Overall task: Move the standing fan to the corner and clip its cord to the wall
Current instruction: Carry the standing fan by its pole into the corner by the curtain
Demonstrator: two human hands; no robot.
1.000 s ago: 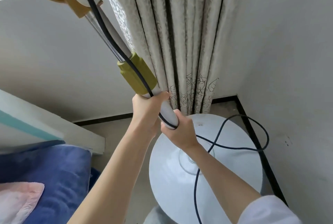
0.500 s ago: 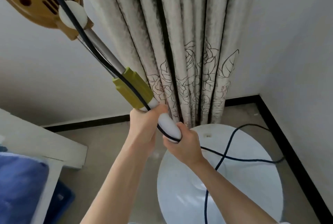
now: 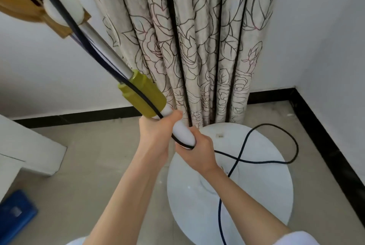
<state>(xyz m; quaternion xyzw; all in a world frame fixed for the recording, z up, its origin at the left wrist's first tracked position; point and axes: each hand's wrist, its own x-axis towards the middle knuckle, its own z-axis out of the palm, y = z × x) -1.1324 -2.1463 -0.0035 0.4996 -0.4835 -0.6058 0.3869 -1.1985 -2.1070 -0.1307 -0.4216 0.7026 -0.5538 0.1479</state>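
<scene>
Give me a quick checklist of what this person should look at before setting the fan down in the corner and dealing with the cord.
1. Grip: left hand and right hand both wrap the white fan pole: ok.
2. Cord under control: it loops loosely across the round white base, and could get trapped: not ok.
3. Curtain clearance: the base edge sits right at the hem, contact cannot tell.
4. Floor beside the base: bare: ok.
5. Base flat on the floor: cannot tell.
6. Wall clip for the cord: none in view: cannot tell.
</scene>
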